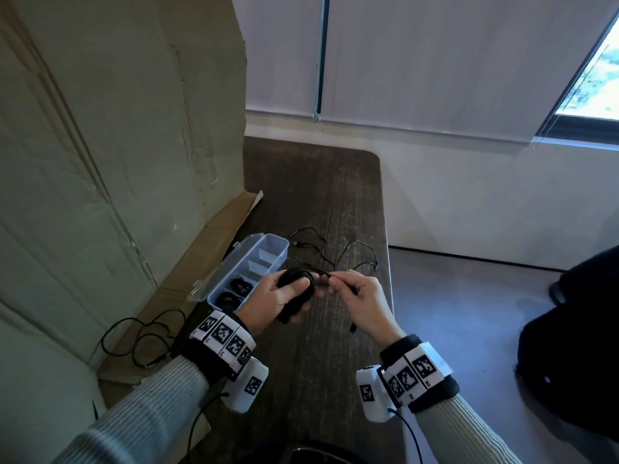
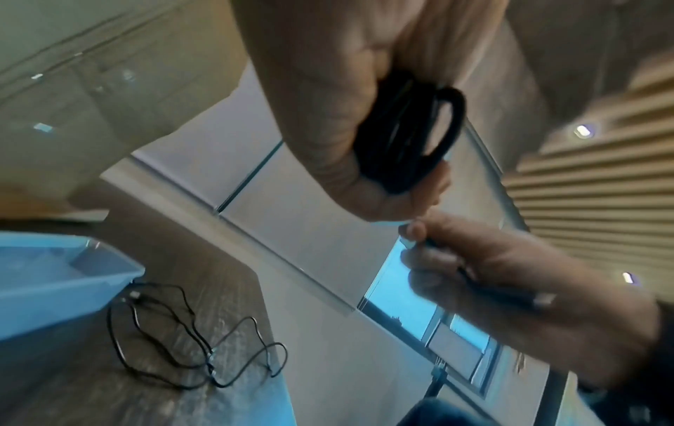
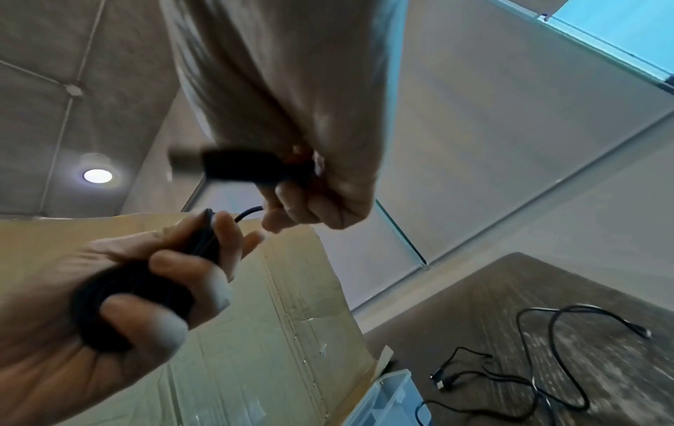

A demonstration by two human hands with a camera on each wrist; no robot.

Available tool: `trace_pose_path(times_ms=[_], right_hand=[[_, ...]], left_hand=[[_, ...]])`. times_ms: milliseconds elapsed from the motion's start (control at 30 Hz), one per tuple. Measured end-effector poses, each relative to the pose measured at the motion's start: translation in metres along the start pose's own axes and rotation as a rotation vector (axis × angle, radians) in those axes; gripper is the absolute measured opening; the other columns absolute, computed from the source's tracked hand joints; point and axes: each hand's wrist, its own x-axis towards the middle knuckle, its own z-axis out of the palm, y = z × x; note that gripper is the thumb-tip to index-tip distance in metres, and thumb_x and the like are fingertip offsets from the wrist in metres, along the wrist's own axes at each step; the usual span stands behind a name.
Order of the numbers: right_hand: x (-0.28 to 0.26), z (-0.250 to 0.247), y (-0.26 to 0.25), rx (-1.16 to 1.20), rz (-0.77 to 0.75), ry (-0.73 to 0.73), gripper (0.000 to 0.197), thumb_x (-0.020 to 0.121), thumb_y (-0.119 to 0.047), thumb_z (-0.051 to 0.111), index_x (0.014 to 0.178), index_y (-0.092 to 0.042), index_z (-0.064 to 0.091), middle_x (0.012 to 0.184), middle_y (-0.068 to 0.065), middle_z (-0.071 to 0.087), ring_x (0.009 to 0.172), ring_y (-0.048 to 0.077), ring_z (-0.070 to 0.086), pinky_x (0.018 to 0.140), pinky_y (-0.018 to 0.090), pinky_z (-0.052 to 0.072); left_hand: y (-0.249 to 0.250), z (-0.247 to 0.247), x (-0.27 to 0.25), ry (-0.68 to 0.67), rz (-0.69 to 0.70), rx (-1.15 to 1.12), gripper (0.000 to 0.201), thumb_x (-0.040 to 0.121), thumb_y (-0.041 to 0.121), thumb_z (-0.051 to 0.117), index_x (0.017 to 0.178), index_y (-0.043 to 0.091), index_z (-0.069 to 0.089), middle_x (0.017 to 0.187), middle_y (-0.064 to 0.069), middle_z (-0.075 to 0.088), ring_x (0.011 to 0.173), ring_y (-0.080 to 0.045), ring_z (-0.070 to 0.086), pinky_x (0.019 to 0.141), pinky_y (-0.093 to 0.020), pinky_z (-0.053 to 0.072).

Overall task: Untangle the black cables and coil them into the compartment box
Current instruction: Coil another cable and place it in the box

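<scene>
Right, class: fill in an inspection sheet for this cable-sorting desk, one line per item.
Surface: dark wood table.
Job's things: open box, two near compartments hold coils; loose cables beside it on the table.
Clutter: cardboard at the left, with a cable on its flap.
Hands: left hand grips a coil; right hand pinches its free end.
Cables: wrist camera leads.
Surroundings: blinds, window.
</scene>
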Motion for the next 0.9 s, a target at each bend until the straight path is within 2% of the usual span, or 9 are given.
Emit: trace_pose_path(times_ms=[67,200,300,367,467,567,667,800,900], right_hand=[[-0.003,0.002,0.005,-0.029,0.013,-0.002,0.013,0.092,-0.014,0.063,0.095,-0.015,0.076,0.074,-0.010,0.067,0.071,0.014,0.063,0.070,0.027,0.052],[-0.015,0.014,0.007,-0.090,-0.036,-0.087,0.015,0.090,-0.012,0.065,0.101,-0.012,0.075,0.073,-0.017,0.061,0.071,-0.003,0.059,0.069,0.011,0.044],[-0.024,0.024,0.000,-0.085,-0.068,-0.070,0.039,0.089,-0.008,0.067,0.126,-0.019,0.063,0.081,-0.017,0.064,0.075,-0.010,0.059,0.073,0.009,0.046],[-0.029,0.029,-0.005,-0.083,-0.130,-0.052,0.055,0.087,-0.007,0.068,0.137,-0.022,0.053,0.080,-0.015,0.064,0.073,-0.004,0.060,0.073,0.013,0.050],[-0.031,0.031,-0.011,-0.141,-0.296,-0.072,0.039,0.086,-0.009,0.069,0.123,-0.020,0.066,0.086,-0.017,0.063,0.078,-0.009,0.059,0.073,0.011,0.048],[-0.029,0.029,-0.014,-0.207,-0.365,-0.167,0.036,0.087,-0.008,0.067,0.121,-0.019,0.067,0.095,-0.010,0.067,0.085,-0.001,0.062,0.076,0.011,0.049],[-0.025,0.024,-0.016,-0.260,-0.425,-0.220,0.040,0.084,-0.003,0.064,0.121,-0.018,0.066,0.096,-0.006,0.068,0.086,0.001,0.063,0.079,0.013,0.051],[-0.017,0.022,-0.015,-0.289,-0.509,-0.218,0.019,0.085,-0.017,0.067,0.104,-0.017,0.073,0.085,-0.005,0.065,0.082,0.003,0.054,0.072,0.016,0.046],[-0.016,0.024,-0.013,-0.190,-0.490,-0.170,0.016,0.087,-0.023,0.068,0.097,-0.015,0.076,0.091,-0.001,0.059,0.083,0.008,0.054,0.072,0.019,0.047]], left_hand=[[0.000,0.000,0.003,0.110,-0.025,-0.180,0.032,0.087,0.025,0.056,0.109,0.003,0.061,0.088,-0.009,0.068,0.065,-0.017,0.059,0.045,-0.026,0.046],[0.000,0.003,0.009,0.266,-0.018,-0.329,0.024,0.094,0.023,0.051,0.107,0.007,0.063,0.084,-0.009,0.065,0.076,-0.016,0.062,0.055,-0.029,0.052],[0.000,0.006,0.012,0.332,-0.020,-0.377,0.022,0.097,0.023,0.047,0.105,0.011,0.064,0.096,-0.008,0.065,0.088,-0.017,0.062,0.068,-0.030,0.054],[0.001,0.004,0.014,0.340,-0.013,-0.428,0.024,0.099,0.024,0.044,0.108,0.010,0.062,0.103,-0.007,0.068,0.095,-0.018,0.064,0.072,-0.029,0.055],[0.005,0.002,0.015,0.336,-0.012,-0.524,0.026,0.100,0.025,0.043,0.111,0.007,0.058,0.100,-0.009,0.069,0.091,-0.019,0.070,0.071,-0.031,0.057],[0.006,0.002,0.014,0.367,-0.010,-0.578,0.023,0.100,0.024,0.044,0.106,0.007,0.057,0.091,-0.008,0.067,0.078,-0.018,0.069,0.067,-0.036,0.056],[0.007,0.001,0.013,0.353,0.005,-0.626,0.014,0.100,0.022,0.044,0.106,0.015,0.055,0.088,-0.007,0.061,0.071,-0.018,0.060,0.062,-0.036,0.053],[0.010,0.004,0.013,0.318,0.027,-0.622,0.015,0.100,0.021,0.044,0.106,0.029,0.055,0.086,-0.006,0.058,0.070,-0.016,0.056,0.061,-0.034,0.048],[0.009,0.006,0.014,0.311,0.089,-0.501,0.019,0.099,0.020,0.045,0.107,0.032,0.056,0.085,-0.006,0.057,0.069,-0.016,0.054,0.061,-0.034,0.047]])
